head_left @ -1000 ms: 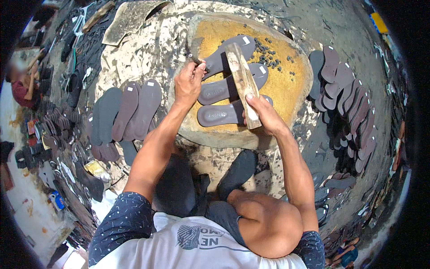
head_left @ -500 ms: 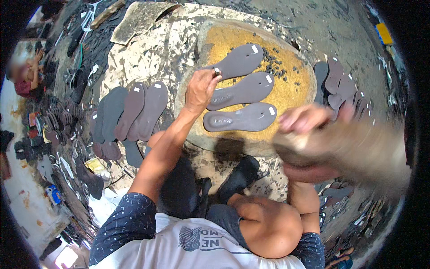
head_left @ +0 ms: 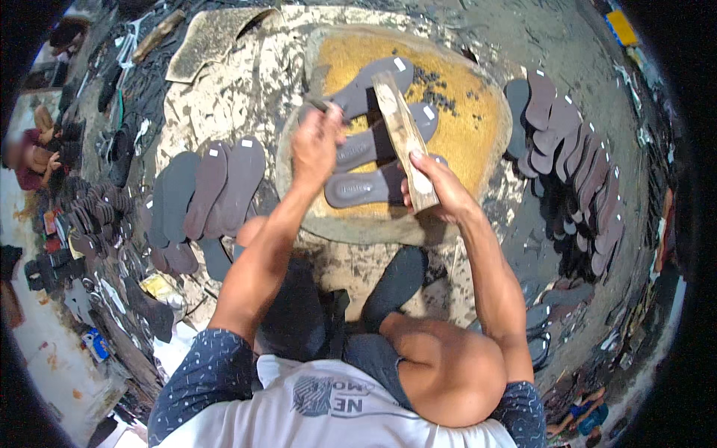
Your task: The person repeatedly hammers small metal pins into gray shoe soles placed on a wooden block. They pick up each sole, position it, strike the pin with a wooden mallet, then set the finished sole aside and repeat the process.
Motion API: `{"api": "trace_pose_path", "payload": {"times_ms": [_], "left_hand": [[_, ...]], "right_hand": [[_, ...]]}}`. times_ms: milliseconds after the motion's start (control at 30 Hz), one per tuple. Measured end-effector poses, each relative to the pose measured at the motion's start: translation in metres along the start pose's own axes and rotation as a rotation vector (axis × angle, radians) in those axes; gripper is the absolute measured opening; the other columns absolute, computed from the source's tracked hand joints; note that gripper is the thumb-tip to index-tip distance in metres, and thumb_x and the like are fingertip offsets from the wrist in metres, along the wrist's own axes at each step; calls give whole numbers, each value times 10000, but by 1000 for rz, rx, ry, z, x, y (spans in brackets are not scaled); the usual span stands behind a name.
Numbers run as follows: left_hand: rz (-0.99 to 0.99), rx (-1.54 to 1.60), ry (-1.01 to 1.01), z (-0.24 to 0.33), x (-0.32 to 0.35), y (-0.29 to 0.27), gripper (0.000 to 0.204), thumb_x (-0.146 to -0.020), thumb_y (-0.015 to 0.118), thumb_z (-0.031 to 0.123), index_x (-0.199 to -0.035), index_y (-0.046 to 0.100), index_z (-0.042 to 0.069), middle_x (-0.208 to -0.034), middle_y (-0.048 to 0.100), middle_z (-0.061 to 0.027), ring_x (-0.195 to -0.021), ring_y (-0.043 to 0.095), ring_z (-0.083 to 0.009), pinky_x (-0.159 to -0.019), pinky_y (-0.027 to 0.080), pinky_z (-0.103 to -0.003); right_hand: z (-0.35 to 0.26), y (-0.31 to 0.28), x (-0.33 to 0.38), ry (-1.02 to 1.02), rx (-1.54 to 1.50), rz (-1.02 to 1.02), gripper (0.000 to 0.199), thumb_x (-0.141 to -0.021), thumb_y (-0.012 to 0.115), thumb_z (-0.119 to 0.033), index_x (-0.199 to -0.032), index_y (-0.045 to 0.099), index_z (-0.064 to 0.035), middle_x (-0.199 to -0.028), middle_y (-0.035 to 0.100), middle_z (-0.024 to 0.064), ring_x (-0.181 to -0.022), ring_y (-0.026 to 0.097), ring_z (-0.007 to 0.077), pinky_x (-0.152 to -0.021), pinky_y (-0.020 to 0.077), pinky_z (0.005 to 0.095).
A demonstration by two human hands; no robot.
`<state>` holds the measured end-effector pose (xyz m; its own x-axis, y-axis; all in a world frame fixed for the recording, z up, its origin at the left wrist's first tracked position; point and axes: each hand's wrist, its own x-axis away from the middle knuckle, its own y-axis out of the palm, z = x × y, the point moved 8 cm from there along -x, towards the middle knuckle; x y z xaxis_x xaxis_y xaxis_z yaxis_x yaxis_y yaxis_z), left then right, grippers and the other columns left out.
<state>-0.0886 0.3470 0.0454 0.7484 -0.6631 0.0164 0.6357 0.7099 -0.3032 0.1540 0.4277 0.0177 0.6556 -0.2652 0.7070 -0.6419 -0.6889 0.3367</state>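
Three dark brown footbed soles, a far sole (head_left: 382,78), a middle sole (head_left: 357,151) and a near sole (head_left: 355,190), lie in a row on a rounded block with a worn yellow top (head_left: 467,142). Small white stickers mark their toe ends. My right hand (head_left: 448,192) is closed around the near end of a flat wooden bat (head_left: 399,123), which slants over the soles and partly covers them. My left hand (head_left: 315,145), slightly blurred, is closed on a small metal punch (head_left: 329,110) by the heel of the far sole.
Black bits (head_left: 433,93) are scattered on the block. More soles (head_left: 245,179) lie at the left, and a long overlapping row of soles (head_left: 586,168) curves along the right. Scraps litter the ground. Another person (head_left: 37,153) sits at the far left.
The wooden bat, blurred at the right before, has come left over the soles with my right hand. My left hand has shifted slightly left, away from the far sole's heel.
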Motion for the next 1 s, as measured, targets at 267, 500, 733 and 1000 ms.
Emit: {"api": "trace_pose_path", "payload": {"times_ms": [267, 500, 733, 1000], "left_hand": [[-121, -56, -29, -18, 22, 22, 275, -1034, 611, 259, -1067, 687, -2, -880, 733, -134, -812, 739, -167, -709, 567, -303], [-87, -289, 254, -2, 28, 10, 194, -984, 650, 183, -1037, 687, 0, -865, 689, -163, -786, 684, -337, -706, 525, -403], [-142, -366, 582, 16, 42, 41, 165, -930, 699, 133, -993, 673, -16, -927, 668, -201, -901, 640, -396, -796, 503, -463], [97, 194, -13, -11, 19, 10, 238, -1016, 620, 209, -1131, 653, 2, -1017, 682, -147, -917, 692, -248, -771, 574, -353]], "right_hand": [[-47, 8, 69, -117, -146, 15, 688, -1001, 486, -611, -1313, 532, 0, -800, 618, 49, -607, 623, 156, -565, 549, 323], [-179, 42, 174, -729, 180, 346, 845, -978, 472, -625, -1381, 446, 118, -828, 615, 118, -556, 611, 171, -466, 533, 302], [-17, 18, 57, -351, 790, 199, 532, -1054, 527, -403, -1384, 502, 14, -1142, 641, 144, -1061, 589, 203, -1000, 460, 380], [68, -17, 51, -118, 160, 86, 452, -1042, 528, -481, -1025, 611, -37, -775, 673, 84, -619, 662, 185, -553, 551, 330]]}}
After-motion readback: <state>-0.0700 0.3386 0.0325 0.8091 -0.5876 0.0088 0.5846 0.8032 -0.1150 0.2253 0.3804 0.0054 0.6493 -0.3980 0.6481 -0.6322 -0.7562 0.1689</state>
